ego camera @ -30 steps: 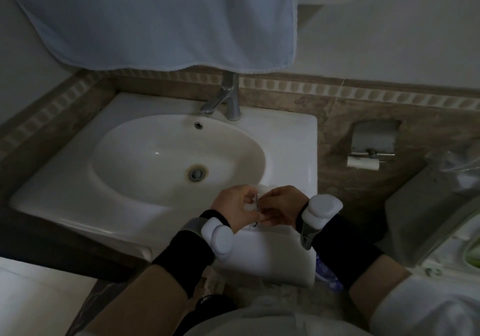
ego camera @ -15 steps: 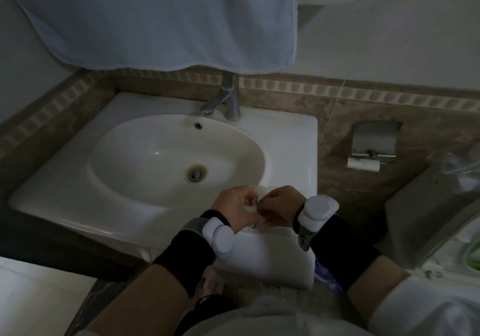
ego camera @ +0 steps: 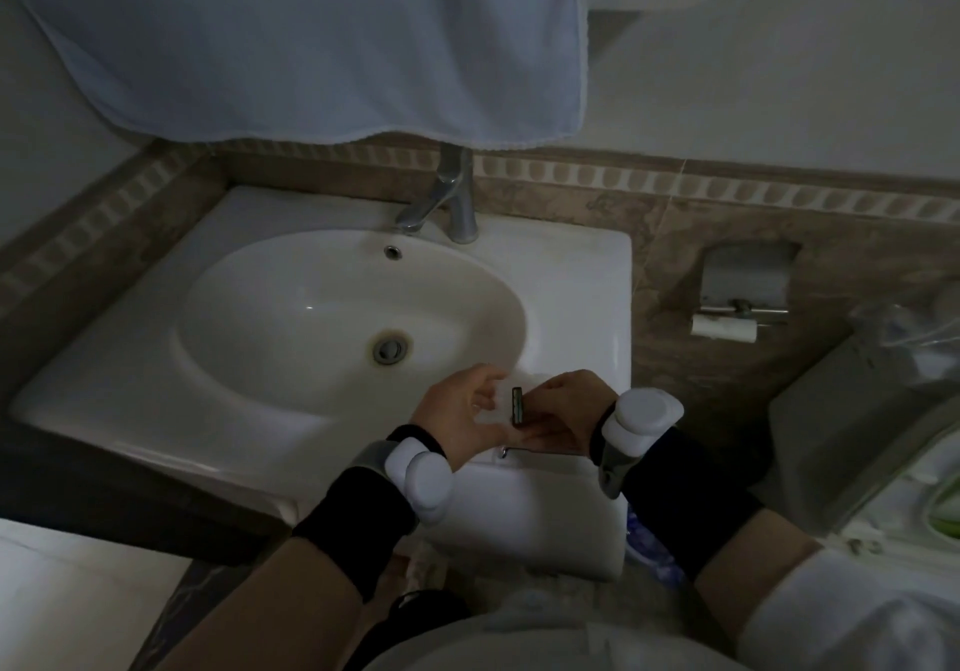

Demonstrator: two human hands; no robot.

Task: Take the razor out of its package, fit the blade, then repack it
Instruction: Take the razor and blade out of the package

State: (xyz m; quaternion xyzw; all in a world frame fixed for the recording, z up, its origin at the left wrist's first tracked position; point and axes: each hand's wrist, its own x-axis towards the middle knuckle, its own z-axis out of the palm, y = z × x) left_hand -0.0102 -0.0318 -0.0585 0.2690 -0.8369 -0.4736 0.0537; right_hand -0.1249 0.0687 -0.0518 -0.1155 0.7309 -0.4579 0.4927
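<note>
Razor point(ego camera: 517, 407), slim dark rectangular head, pinched in right hand point(ego camera: 569, 410); left hand point(ego camera: 460, 418) grip unclear.

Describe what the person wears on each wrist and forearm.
The left hand and right hand are bare. Each forearm wears a black band, each wrist a white rounded device; the left one's strap is grey. A white sleeve covers the right upper arm.
</note>
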